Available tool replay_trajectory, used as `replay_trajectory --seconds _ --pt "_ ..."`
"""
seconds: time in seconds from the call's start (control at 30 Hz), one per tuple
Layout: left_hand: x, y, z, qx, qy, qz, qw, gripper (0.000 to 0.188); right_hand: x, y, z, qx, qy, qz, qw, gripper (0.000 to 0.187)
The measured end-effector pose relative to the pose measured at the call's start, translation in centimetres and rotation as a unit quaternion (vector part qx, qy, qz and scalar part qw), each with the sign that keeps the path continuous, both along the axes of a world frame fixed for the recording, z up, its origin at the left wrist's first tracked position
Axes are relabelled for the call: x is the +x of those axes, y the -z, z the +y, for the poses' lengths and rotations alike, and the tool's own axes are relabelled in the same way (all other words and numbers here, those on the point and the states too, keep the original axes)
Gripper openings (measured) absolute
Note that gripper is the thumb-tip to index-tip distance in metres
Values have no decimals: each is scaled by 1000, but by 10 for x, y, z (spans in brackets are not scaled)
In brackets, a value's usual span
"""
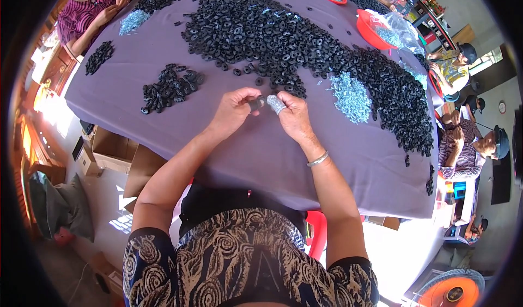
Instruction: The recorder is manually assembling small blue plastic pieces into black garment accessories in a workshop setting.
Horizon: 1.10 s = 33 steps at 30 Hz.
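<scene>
My left hand is closed in a pinch over the near part of the table, with a small black plastic piece at its fingertips. Close beside it, my right hand is closed too, one digit covered by a grey-white wrap. Whatever its fingertips hold is too small to make out. Just beyond both hands lies a big heap of black ring-like plastic pieces. To their left is a smaller pile of similar black pieces; to the right, a pile of small silvery parts.
A purple cloth covers the table. Red basins stand at the far right. A person works at the far left, and other people sit along the right. Cardboard boxes and an orange fan are near the floor.
</scene>
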<state>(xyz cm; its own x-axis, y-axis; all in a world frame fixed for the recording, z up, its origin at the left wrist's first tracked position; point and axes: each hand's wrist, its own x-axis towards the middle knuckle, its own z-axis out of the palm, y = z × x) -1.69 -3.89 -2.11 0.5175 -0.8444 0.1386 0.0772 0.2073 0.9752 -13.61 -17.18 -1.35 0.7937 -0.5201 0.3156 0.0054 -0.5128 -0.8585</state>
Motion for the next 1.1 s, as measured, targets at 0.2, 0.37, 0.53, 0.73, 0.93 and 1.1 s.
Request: replay_trajectory --seconds 0.2,0.37,0.53,0.73,0.93,1.1 --pt "0 -1 1 14 -6 8 1000 18 0 -7 6 3 6 35 999 6" --pt "3 -1 -1 7 -10 -9 1000 27 0 -10 3 -18 -1 77 997 5" --pt "-1 -4 -3 10 -6 -13 1000 30 -3 -9 -1 -12 -4 66 998 6" --pt "0 2 1 0 -12 13 1000 28 -12 -22 -42 70 139 -49 987 12" --pt "-2 -3 0 -7 -6 8 1000 25 -25 -40 -126 -168 228 135 949 20" --pt "1 3 -2 -6 3 5 1000 14 -6 -46 -144 -189 158 246 937 23"
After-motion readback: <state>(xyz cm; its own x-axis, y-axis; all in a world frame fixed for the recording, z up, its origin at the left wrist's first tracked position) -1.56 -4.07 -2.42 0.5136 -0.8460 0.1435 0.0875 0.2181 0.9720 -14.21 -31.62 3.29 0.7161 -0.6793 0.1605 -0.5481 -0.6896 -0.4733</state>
